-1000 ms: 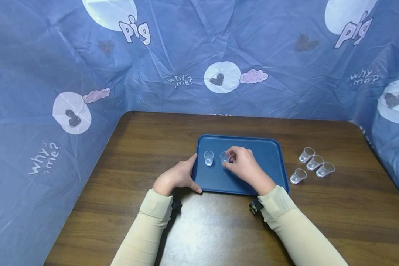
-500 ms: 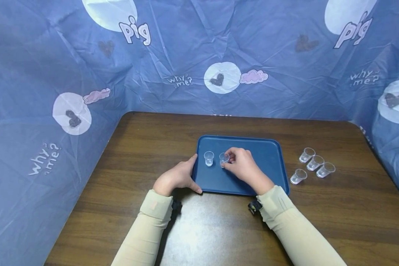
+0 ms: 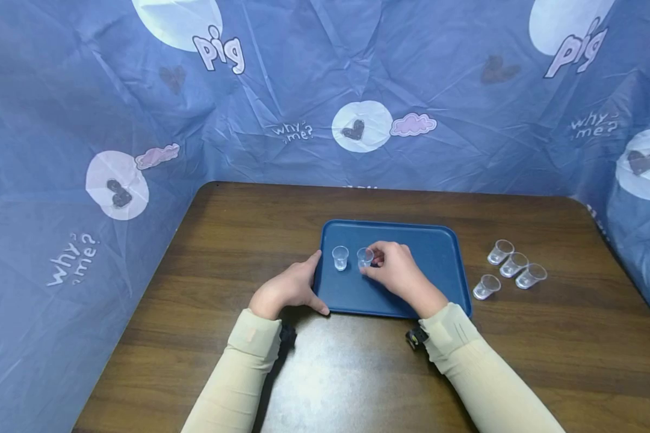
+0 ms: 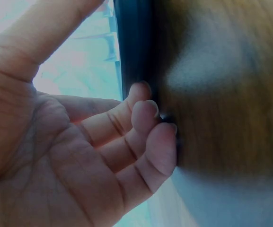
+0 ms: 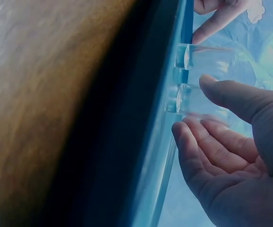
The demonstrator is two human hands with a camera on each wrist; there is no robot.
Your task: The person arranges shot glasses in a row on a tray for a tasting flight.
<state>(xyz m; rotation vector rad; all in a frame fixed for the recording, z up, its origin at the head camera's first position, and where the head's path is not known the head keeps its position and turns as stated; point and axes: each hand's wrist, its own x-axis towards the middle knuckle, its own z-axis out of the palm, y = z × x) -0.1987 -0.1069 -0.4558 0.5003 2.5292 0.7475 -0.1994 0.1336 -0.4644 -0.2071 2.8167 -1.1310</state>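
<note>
A blue tray [image 3: 406,240] lies on the wooden table. My left hand [image 3: 291,287] grips its left end, with the thumb at the near corner; in the left wrist view the bent fingers [image 4: 145,116] press at the tray's edge. On the tray's left part, a small clear plastic cup [image 3: 340,257] stands upright. Just right of it is a second clear cup [image 3: 365,257], pinched by my right hand [image 3: 398,269]. The right wrist view has the thumb on one side of this cup [image 5: 198,101] and the fingers on the other, its base at the tray's surface.
On the table right of the tray stand several more clear cups: one [image 3: 486,287] near the tray's right edge, the others [image 3: 514,264] in a slanting row behind it. A blue printed cloth [image 3: 303,78] hangs around the back and sides of the table.
My right hand has shifted the second cup very slightly left, toward the first one. My left hand, the tray and the other cups keep their places.
</note>
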